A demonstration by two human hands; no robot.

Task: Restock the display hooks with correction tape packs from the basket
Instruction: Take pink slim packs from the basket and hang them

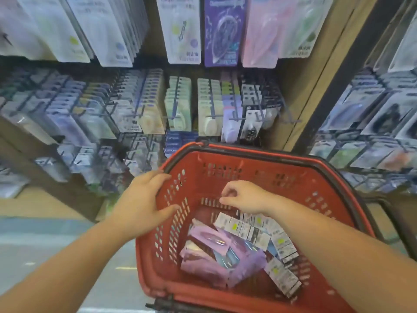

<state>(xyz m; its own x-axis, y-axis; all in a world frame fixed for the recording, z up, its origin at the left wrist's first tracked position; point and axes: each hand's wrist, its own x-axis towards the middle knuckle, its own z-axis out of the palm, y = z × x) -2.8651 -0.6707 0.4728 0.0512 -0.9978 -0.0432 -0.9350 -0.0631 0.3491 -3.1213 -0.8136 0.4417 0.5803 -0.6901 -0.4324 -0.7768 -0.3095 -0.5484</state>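
Red basket (282,157): purple correction tape packs (209,251) heaped toward its near-left corner, white packs (255,231) in a row along the right wall. Right hand (246,196) low over the row's far end, fingers curled; pinching a pack or not, cannot tell. Left hand (142,199) spread over the left rim, bracing. Best: lift one pack by its hang-hole end. Display hooks (212,102) beyond the far rim, mostly full.

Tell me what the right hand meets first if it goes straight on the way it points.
Likely the red basket's slotted inner wall just beyond the right hand's curled fingers; depth is unclear.
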